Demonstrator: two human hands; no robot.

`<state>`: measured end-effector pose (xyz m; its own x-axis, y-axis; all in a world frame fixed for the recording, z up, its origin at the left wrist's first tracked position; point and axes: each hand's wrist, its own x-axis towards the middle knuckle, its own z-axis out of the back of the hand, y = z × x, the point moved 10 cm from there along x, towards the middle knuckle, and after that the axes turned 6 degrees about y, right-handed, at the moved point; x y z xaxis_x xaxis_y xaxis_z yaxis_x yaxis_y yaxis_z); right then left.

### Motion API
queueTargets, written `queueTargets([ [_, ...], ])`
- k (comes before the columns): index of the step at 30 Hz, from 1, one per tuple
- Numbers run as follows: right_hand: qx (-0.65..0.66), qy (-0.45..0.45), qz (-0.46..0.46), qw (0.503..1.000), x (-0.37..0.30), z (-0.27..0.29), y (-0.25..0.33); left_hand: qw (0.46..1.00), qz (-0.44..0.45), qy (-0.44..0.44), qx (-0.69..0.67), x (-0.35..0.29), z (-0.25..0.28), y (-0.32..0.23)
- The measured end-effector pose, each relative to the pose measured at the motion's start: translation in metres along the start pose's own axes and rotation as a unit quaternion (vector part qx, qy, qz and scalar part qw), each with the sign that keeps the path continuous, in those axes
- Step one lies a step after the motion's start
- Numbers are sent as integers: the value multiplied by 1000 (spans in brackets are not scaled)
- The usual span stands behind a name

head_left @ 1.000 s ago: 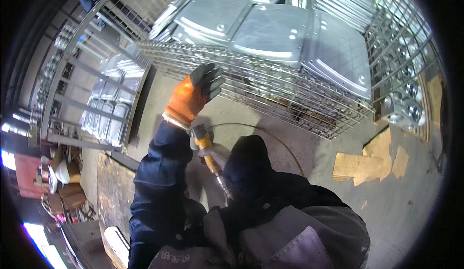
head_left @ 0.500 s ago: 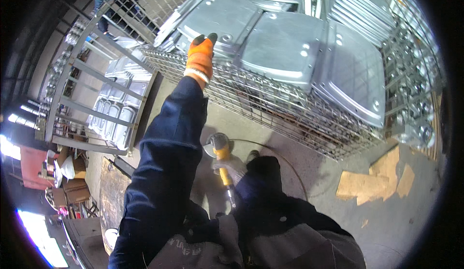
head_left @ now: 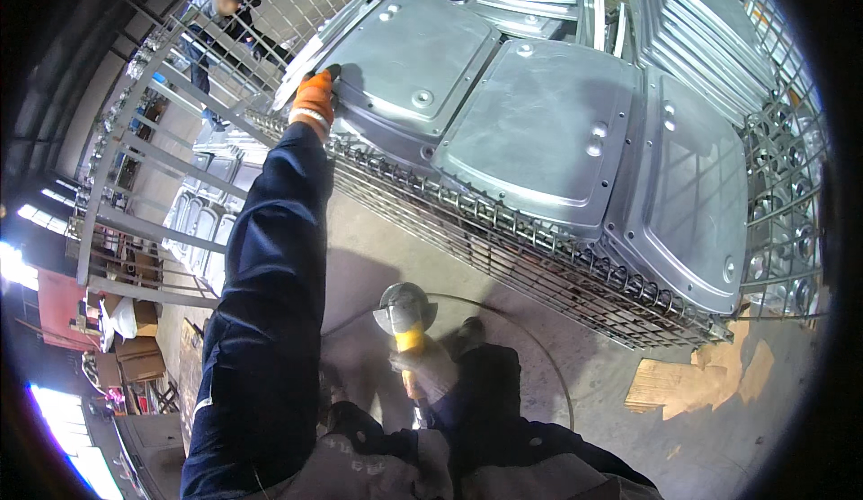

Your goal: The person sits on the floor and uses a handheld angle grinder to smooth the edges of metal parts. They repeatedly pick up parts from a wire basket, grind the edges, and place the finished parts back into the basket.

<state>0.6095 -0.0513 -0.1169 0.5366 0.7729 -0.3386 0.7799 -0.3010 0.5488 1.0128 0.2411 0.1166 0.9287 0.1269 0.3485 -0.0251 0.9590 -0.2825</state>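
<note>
My left hand (head_left: 315,102), in an orange glove with dark fingertips, is at the near-left corner of a grey metal panel (head_left: 409,50). Its fingers bend over the panel's edge, though their undersides are hidden. That panel tops a stack in a wire basket (head_left: 503,230). Low in front of my body, my right hand (head_left: 433,370) in a greyish glove is wrapped round a yellow angle grinder (head_left: 409,338). The grinder's round disc head points away from me, above the floor.
More stacked panels (head_left: 539,127) fill the basket. A thin cable or hose (head_left: 539,347) curves across the floor. Torn cardboard (head_left: 692,379) lies right. At left stand a metal rack frame (head_left: 153,212) and another person (head_left: 211,32).
My left hand has shifted left along the basket's near side to the panel's corner. The basket appears closer and larger. The grinder stays low in my right hand.
</note>
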Motion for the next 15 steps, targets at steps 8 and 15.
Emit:
queueTargets([
  [8, -6, -22, 51, 998, 21, -6, 24, 855, 79, -39, -510, 24, -22, -33],
  [15, -14, -31, -80, 996, 21, -3, 11, 995, -49, 57, -58, 22, -18, -117],
])
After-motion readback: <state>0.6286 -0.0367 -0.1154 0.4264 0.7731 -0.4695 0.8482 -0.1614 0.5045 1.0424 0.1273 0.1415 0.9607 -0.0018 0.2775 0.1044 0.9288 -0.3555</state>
